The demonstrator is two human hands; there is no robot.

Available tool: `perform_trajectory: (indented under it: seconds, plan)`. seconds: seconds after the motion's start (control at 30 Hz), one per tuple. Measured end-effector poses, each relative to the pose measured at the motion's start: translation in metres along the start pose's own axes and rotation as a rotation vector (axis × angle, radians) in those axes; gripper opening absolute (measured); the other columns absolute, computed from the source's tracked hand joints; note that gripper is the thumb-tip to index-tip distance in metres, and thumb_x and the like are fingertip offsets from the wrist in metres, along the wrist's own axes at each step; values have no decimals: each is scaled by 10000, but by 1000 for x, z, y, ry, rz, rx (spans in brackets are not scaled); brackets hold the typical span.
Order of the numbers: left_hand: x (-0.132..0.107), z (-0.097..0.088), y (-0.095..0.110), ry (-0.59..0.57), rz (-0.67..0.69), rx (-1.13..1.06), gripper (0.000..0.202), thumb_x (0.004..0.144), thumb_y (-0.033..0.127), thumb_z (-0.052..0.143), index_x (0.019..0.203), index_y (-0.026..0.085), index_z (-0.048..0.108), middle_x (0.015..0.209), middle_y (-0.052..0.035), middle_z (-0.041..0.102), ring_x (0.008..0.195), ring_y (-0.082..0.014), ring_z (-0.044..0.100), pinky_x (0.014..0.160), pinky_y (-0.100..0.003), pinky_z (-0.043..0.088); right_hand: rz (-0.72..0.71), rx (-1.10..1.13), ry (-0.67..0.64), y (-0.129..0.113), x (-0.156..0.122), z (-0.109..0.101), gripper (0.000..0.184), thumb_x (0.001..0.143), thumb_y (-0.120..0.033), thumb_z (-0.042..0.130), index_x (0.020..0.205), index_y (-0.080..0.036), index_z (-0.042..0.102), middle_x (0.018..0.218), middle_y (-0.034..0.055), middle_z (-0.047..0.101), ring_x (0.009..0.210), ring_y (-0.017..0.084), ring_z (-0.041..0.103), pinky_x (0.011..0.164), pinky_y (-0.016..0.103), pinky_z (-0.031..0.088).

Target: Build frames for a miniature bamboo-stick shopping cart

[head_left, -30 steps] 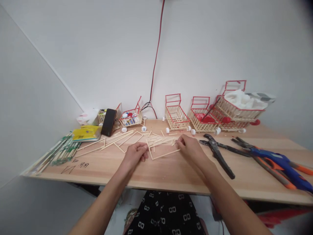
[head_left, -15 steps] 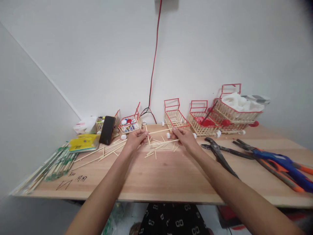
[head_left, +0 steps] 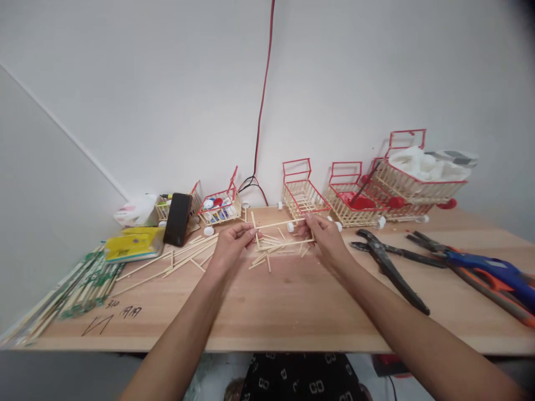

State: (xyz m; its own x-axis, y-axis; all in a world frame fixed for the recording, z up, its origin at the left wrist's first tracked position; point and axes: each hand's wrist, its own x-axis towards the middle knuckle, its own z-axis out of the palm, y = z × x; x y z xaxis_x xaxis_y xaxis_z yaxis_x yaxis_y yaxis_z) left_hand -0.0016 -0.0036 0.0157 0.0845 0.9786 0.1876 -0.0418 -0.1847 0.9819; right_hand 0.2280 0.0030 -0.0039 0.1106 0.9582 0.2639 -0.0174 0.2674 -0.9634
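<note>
Between my hands, raised over the table, is a thin frame of pale wooden sticks (head_left: 281,225), with two long sticks and a crosspiece at the left. My left hand (head_left: 234,240) is closed, pinching the frame near its left crosspiece. At the other end my right hand (head_left: 325,236) is closed on the frame too, its fingers hiding that corner. Below and behind the frame lie several short loose sticks (head_left: 268,262). Longer sticks (head_left: 184,260) spread over the table left of my left hand.
Small stick-built carts with red trim, among them one cart (head_left: 301,192), line the wall. Black pliers (head_left: 384,266) and a blue glue gun (head_left: 489,267) lie at right. At left are a phone (head_left: 178,219), a yellow packet (head_left: 134,244) and bagged sticks (head_left: 86,287).
The frame and both hands appear slightly nearer and more level, and its left crosspiece shows more fully. My view has shifted a little; both hands keep their hold.
</note>
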Motion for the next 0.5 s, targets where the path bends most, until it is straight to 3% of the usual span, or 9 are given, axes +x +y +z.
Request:
perform_trajectory:
  seconds: [0.27, 0.5]
  plan:
    - [1, 2, -6, 0, 12, -6, 346, 666, 427, 758, 838, 132, 704, 749, -50, 708, 549, -92, 504, 546, -221, 380, -19, -30, 23, -2, -2, -1, 474, 781, -622, 589, 733, -153, 639, 629, 25, 631, 519, 114, 547, 437, 202, 354]
    - [-5, 7, 2, 95, 158, 225, 220, 755, 354, 658, 811, 147, 706, 753, -33, 700, 664, -143, 573, 604, -236, 395, -46, -22, -17, -4, -6, 2, 487, 807, -633, 550, 761, -157, 640, 667, 49, 663, 566, 137, 600, 409, 195, 338]
